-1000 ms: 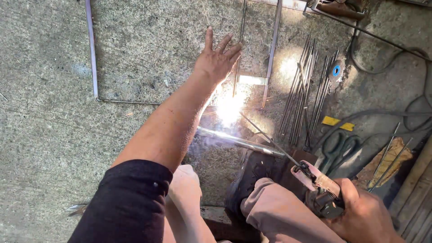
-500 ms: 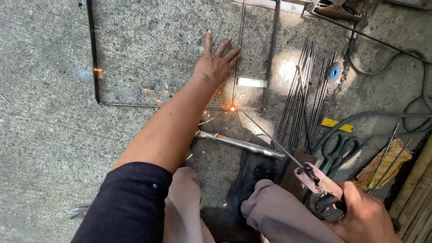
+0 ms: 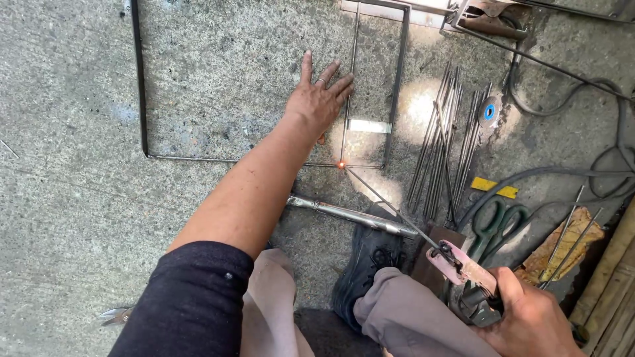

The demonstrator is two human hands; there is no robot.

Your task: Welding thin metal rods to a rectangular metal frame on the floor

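The concrete floor carried a rectangular frame of thin steel bars, lying flat. The left hand was spread wide, palm down, beside a thin upright rod of that frame, fingertips touching it. The right hand was clenched around a welding electrode holder, whose slim electrode slanted up to a small orange glow at the frame's lower bar. A bundle of loose rods lay to the right, a steel pipe near the dark shoe, and green-handled shears just beside the holder.
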